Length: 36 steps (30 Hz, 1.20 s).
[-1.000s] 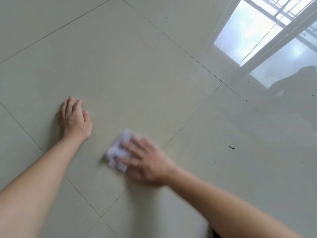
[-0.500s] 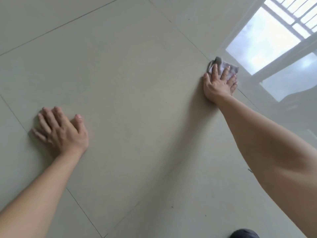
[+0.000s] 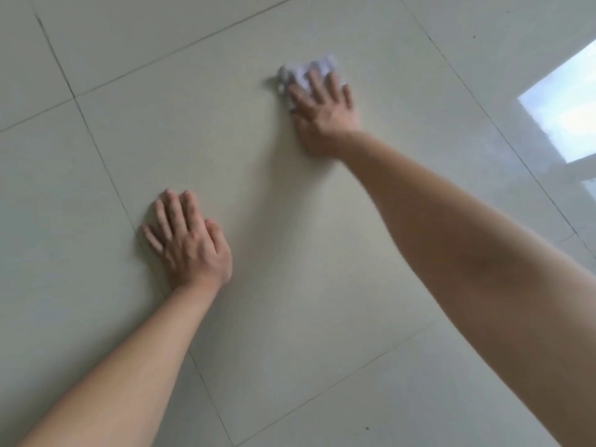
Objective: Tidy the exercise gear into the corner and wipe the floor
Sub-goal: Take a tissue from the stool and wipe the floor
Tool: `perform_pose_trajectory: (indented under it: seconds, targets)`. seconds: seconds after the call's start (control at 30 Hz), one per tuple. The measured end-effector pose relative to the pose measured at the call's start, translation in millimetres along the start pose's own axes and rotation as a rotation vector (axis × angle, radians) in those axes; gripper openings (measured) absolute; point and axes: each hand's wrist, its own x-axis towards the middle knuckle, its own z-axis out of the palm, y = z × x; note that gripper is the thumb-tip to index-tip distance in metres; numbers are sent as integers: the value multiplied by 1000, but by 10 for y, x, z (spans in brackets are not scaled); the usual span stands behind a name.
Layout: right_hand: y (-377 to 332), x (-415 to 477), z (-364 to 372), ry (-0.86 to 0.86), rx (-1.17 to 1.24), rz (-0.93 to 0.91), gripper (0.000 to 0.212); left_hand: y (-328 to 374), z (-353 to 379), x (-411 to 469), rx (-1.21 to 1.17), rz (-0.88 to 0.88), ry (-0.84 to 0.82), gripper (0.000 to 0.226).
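Cloth first: from the head camera I see a small, pale, crumpled wiping cloth lying on the tiled floor, up-frame and right of centre. It sits inside one large tile, clear of the grout lines. Its long axis runs roughly side to side across the frame, with the left end bunched into a greyish knot and the right end tilted a little higher. The edges are blurred, so I cannot tell how it is folded.

My operator's right hand lies flat on top of the cloth, palm down. Its fingers are straight and spread, pointing away from the camera and crossing the cloth's long axis. They press on it; nothing curls around it. The cloth shows past the fingertips and beside the thumb.

The left hand is well apart from the right, lower and to the left. It rests palm down on bare tile, fingers extended and close together, holding nothing, just beside a grout line.

A bright window reflection glares on the glossy tiles at the right edge. A dark speck sits on the floor near the bottom.
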Motion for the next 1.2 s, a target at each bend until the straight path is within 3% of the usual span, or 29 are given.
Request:
perform_pose_trajectory:
  seconds: [0.1,0.2,0.27,0.4,0.5,0.57,0.7,0.87,1.0,1.1,1.2]
  targets:
    - [-382,-629,270,2,-4,-252,65,11,-47,-6,22,-1,-46,63]
    - [-453,-1476,498,-9,62,-328,56,71,-135,9,16,-10,-138,62]
    - [-471,-2057,555,-35,93,-319,54,21,-225,-13,14,-4,-251,61]
    - [-467,-2977,184,-191,158,-209,80,26,-925,-452,-89,104,-524,78]
    - [-519,-3315,-539,-405,256,-34,79,103,-1781,-911,42,204,-614,63]
    - [-656,-3364,-1215,-408,198,38,79,171,-2494,-1004,103,288,-580,70]
    - [-1097,-3265,-2912,-195,178,21,76,293,-4123,-605,71,297,-417,72]
    - [-1973,-3305,-5582,6,215,49,46,493,-6879,79,-11,233,-164,63]
    - [-2808,-3647,-7562,135,243,-34,51,508,-8994,180,-14,210,33,60]
    - [-3372,-3890,-8574,246,319,-182,52,422,-10208,66,5,187,206,58]
    - [-3853,-4110,-9024,318,409,-332,44,255,-10958,-267,-4,138,393,54]
